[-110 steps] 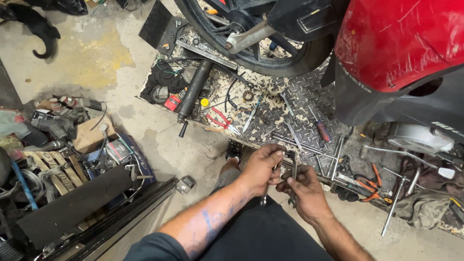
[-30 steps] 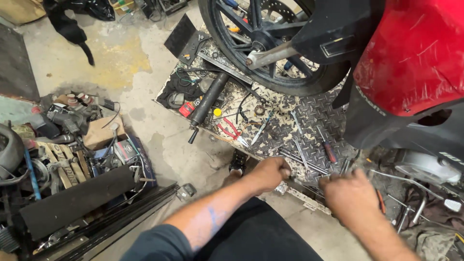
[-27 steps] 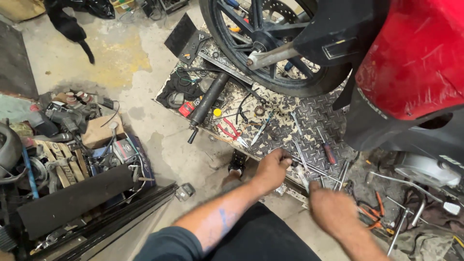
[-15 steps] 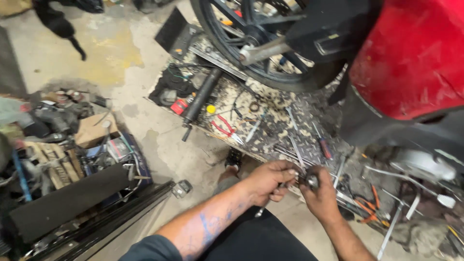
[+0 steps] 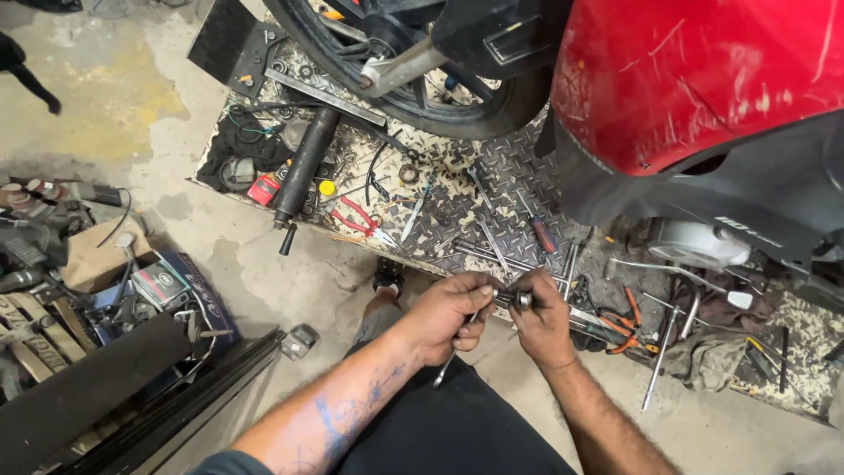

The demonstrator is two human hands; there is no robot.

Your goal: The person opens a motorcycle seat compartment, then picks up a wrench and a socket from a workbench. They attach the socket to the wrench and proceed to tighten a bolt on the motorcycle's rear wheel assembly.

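Note:
My left hand [image 5: 448, 314] grips the handle of a long metal wrench [image 5: 450, 362] whose shaft runs down toward my lap. My right hand [image 5: 542, 318] pinches a small round metal socket [image 5: 522, 300] at the tool's head, between the two hands. Both hands meet just above the near edge of a steel checker plate [image 5: 510, 176] strewn with tools. My knee in dark trousers [image 5: 440, 431] is below them.
A red motorcycle body [image 5: 703, 79] and its front wheel [image 5: 413, 79] stand over the plate. A black fork tube [image 5: 303, 167], red pliers [image 5: 356, 215], screwdrivers and wrenches lie on it. Boxes and parts crowd the floor at left [image 5: 97, 290]; a rag and orange-handled pliers [image 5: 626, 315] lie at right.
My right hand reached out to the tools at the right, then came back to the left hand. Both hands now hold the wrench and socket together; the view shifted slightly.

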